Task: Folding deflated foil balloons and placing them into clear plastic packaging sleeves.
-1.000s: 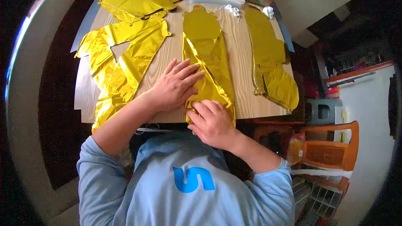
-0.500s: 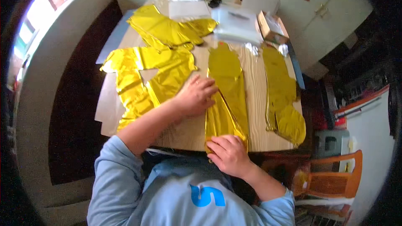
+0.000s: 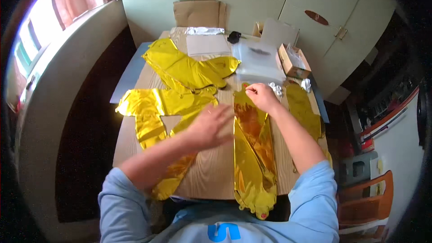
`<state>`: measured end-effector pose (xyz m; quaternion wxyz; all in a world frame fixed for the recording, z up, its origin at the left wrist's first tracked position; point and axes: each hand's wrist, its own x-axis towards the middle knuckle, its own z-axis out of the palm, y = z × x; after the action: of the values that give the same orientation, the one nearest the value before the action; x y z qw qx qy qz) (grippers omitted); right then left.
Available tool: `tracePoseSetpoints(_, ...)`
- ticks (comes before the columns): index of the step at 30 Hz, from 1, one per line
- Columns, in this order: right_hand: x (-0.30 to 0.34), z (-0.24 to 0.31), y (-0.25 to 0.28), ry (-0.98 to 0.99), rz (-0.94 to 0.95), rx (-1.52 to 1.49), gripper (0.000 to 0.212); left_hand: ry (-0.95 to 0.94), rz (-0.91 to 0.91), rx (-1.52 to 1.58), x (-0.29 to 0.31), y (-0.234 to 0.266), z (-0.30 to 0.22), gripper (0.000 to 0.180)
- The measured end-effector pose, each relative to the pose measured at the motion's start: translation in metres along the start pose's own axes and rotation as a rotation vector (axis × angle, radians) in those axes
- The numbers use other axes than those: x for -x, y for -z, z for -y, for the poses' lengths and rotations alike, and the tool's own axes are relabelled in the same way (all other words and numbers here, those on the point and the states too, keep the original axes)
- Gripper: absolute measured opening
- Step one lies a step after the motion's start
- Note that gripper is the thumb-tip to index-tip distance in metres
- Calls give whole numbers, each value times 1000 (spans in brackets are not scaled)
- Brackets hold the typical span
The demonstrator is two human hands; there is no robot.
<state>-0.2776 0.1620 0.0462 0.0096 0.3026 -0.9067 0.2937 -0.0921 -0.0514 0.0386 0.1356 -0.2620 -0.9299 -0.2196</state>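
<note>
Gold foil balloon, long and flat, lies on the wooden table directly beneath your right forearm, running from your right hand back to the table's near edge, where its lower end hangs over. Your right hand is closed at the far tip of this balloon, fingers pinched together on the foil; whether they grip the foil or only press it cannot be told. Your left hand is blurred, spread open with fingers extended, holding nothing, just left of the balloon and over bare wood. Under your left forearm and out to its left lies a second gold foil piece, wide and crumpled, one strip of it reaching the near edge. Beyond your left hand lies a third gold foil piece, flat and angled. Just right of your right forearm lies a fourth gold foil piece, narrow, along the table's right edge. Just beyond your right hand sit small white crumpled items, then a clear plastic bag, and to its right an open cardboard box. A silver foil sheet lies at the far end.
</note>
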Motion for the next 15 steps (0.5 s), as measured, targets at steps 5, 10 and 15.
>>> tracePoseSetpoints(5, -21, 21, -54, 180, -143, 62, 30, 381, -150, -137, -46, 73, 193, 38)
tracePoseSetpoints(10, -4, 27, -101, 279, -205, 201, 43, 550, -119, -315, -119, 87, 280, 60)
tracePoseSetpoints(15, 2, 41, -99, 249, -175, 179, 45, 1000, -185, -93, -164, 55, 334, 81)
